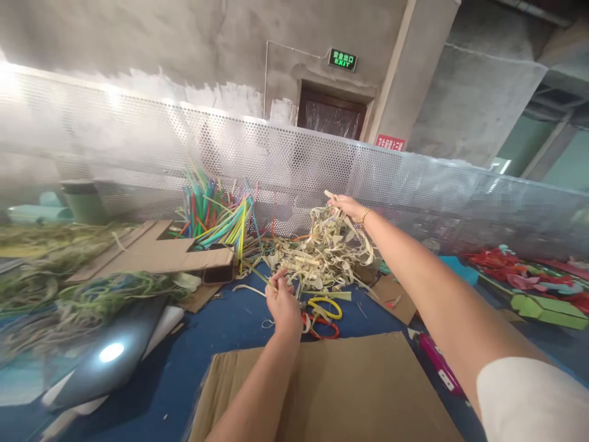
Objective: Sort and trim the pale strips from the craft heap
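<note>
A tangled heap of pale cream paper strips (322,258) lies on the blue table (221,331). My right hand (347,205) is raised over the far side of the heap, fingers closed on a bunch of strips that hang down from it. My left hand (281,301) is lower, at the heap's near edge, pinching a thin strip between thumb and fingers. Just beyond and to the right of the left hand lie scissors with yellow handles (324,307) and red handles (322,328).
A flat cardboard sheet (331,387) lies in front of me. Colourful straws (216,215) stand at the back behind folded cardboard (156,252). Green fibre piles (69,288) are left, red and green paper scraps (529,276) right. A perforated metal screen (294,159) borders the table.
</note>
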Available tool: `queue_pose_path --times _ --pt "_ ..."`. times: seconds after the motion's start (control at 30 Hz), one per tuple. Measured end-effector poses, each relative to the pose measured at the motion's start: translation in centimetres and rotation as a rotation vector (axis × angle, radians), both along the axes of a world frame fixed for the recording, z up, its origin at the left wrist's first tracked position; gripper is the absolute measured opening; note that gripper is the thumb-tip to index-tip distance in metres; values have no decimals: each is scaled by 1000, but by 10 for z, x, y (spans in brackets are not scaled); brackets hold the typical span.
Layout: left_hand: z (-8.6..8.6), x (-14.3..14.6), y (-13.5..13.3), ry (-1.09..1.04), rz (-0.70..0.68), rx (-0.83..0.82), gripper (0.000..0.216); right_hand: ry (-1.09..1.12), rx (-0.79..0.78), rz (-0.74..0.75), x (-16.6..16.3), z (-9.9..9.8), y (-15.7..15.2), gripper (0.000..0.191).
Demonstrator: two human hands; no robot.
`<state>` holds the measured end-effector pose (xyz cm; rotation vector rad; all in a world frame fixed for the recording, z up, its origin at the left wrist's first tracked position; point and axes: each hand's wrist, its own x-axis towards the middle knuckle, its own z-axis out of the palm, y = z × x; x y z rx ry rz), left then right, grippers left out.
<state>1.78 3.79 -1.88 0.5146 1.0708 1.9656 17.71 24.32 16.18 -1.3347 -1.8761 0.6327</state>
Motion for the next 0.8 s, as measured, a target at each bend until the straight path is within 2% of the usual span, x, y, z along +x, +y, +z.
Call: queue_pose_path --times 0.13,0.3,0.43,0.5,0.57,0.67,0.73,0.8 --pt "5 1 -2 -8 88 9 17 90 48 30 -8 9 -3 13" --pt "4 -2 0 49 98 69 21 420 193 10 -16 36 -11 15" --pt "3 -4 2 45 94 46 21 385 198 86 -18 67 -17 16" --pt "3 -5 3 33 93 47 20 348 258 68 -14 77 -16 21" --pt "4 -5 3 25 94 53 19 165 298 -28 -8 79 -14 25" --pt "4 -7 4 25 94 42 20 -185 265 -157 1 70 -12 25" --pt "3 -7 5 35 100 28 20 -209 224 -127 4 62 -15 27" --pt "3 -7 6 44 113 22 20 -151 140 3 2 56 -25 33"
